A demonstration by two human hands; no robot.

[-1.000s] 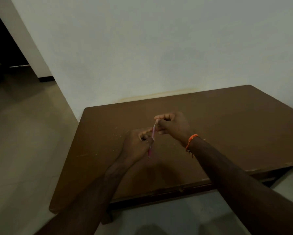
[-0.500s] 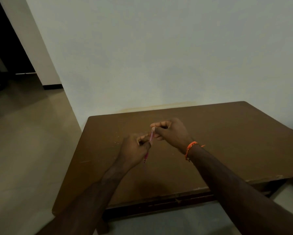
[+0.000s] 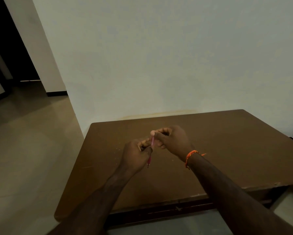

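A thin pink pen (image 3: 152, 141) stands nearly upright above the brown table (image 3: 227, 150), its dark tip pointing down at the tabletop. My left hand (image 3: 135, 156) grips the pen's lower half with curled fingers. My right hand (image 3: 172, 139) pinches the pen's upper end between thumb and fingers. An orange thread band (image 3: 190, 156) is tied round my right wrist. Both hands hover over the middle of the table, and the middle of the pen is hidden behind my fingers.
The table's back edge stands against a pale wall (image 3: 159, 56). Small light crumbs (image 3: 116, 148) lie on the tabletop left of my hands. A tiled floor (image 3: 23, 150) and a dark doorway (image 3: 10, 48) lie to the left.
The view has tilted up and turned left, so the table sits lower in the frame. Both hands keep their hold on the pen, and their position over the table is about the same.
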